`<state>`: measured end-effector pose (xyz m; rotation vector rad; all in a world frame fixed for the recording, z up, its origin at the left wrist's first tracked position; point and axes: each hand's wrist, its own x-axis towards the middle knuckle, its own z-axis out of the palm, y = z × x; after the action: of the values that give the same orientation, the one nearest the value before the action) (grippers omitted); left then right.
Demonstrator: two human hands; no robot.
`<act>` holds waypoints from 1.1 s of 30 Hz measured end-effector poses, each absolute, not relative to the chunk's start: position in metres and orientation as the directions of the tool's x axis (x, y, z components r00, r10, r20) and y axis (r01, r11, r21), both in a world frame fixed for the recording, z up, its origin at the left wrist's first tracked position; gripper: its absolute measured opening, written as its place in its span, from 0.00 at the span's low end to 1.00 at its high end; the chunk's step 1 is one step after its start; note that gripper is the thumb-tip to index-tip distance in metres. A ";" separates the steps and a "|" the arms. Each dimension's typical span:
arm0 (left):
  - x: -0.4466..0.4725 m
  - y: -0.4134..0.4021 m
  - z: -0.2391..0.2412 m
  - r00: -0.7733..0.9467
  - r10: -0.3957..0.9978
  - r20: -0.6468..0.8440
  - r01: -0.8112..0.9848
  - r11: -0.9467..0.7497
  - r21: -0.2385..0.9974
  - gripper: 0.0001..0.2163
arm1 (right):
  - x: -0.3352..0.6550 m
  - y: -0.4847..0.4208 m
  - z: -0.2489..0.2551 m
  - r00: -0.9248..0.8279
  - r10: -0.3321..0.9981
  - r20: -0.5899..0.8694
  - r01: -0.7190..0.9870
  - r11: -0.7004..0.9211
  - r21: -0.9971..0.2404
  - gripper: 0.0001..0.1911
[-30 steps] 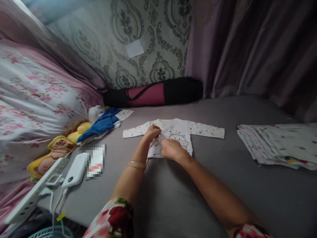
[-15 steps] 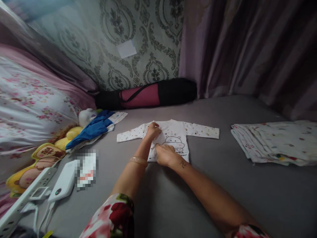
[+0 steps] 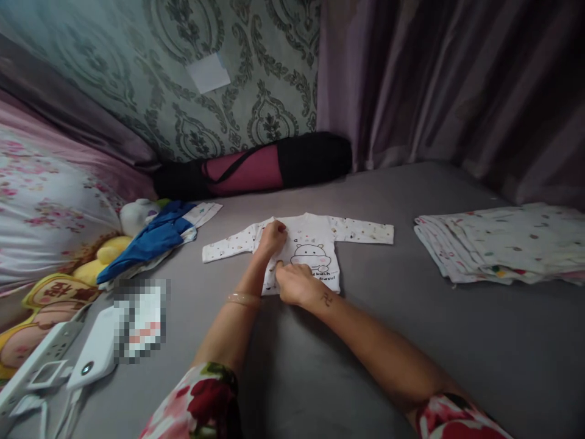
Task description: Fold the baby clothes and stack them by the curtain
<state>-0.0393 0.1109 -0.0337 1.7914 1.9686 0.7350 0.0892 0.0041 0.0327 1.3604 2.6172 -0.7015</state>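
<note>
A small white baby shirt [image 3: 315,228] lies front up on the grey sheet, both long speckled sleeves spread out to the sides. A cartoon animal and some lettering are printed on its chest. My left hand [image 3: 274,236] is closed on the cloth at the upper left, near the shoulder, its fingertips pinched together. Lower down, my right hand [image 3: 296,283] is curled with thumb and fingers gripping the shirt's left part, covering some of the print. The exact fold under my right fingers is hidden.
Folded white printed cloths [image 3: 503,244] lie at the right. To the left are a blue garment [image 3: 150,238], plush toys [image 3: 109,253], a white power bank [image 3: 98,344] and a power strip [image 3: 41,360]. A black and maroon long bag [image 3: 247,171] rests against the wall.
The view has shifted, so the whole scene sits a little further left and higher. Both hands stay at nearly the same places on the shirt.
</note>
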 end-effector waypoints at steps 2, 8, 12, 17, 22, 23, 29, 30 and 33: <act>-0.041 0.107 -0.037 0.014 0.986 0.164 0.866 -0.094 0.492 0.09 | 0.089 0.002 0.034 -0.607 0.729 -0.317 0.791 0.514 -0.332 0.29; -0.049 0.099 -0.043 0.245 0.935 0.257 0.873 -0.328 0.362 0.10 | 0.089 -0.007 0.041 -0.645 0.709 -0.285 0.761 0.559 -0.329 0.20; -0.053 0.101 -0.046 0.237 0.926 0.294 0.848 -0.345 0.403 0.11 | 0.090 -0.008 0.045 -0.648 0.698 -0.304 0.761 0.574 -0.303 0.19; -0.051 0.099 -0.050 0.275 0.911 0.307 0.885 -0.365 0.289 0.12 | 0.090 -0.018 0.040 -0.651 0.706 -0.278 0.758 0.582 -0.295 0.18; -0.048 0.093 -0.042 0.320 0.921 0.223 0.939 -0.340 0.058 0.12 | 0.117 -0.032 0.029 -0.695 0.716 -0.065 0.678 0.621 -0.393 0.15; -0.048 0.092 -0.038 0.316 0.926 0.205 0.943 -0.330 0.035 0.12 | 0.129 -0.033 0.028 -0.689 0.725 -0.019 0.659 0.614 -0.435 0.14; -0.040 0.055 -0.011 0.336 0.905 0.261 0.926 -0.368 0.082 0.13 | 0.201 -0.024 0.014 -0.343 0.937 0.073 0.786 0.328 -0.524 0.13; -0.036 0.045 -0.010 0.383 0.887 0.258 0.901 -0.421 0.109 0.13 | 0.206 -0.024 0.010 -0.329 0.942 0.060 0.799 0.312 -0.515 0.14; -0.023 0.017 -0.014 0.535 0.827 0.171 0.813 -0.559 0.161 0.16 | 0.207 -0.030 -0.002 -0.363 0.931 0.033 0.827 0.338 -0.450 0.18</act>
<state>-0.0227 0.0171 -0.0144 2.6979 1.4431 0.3513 0.2065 -0.0295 -0.0018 1.8925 2.7913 -0.6306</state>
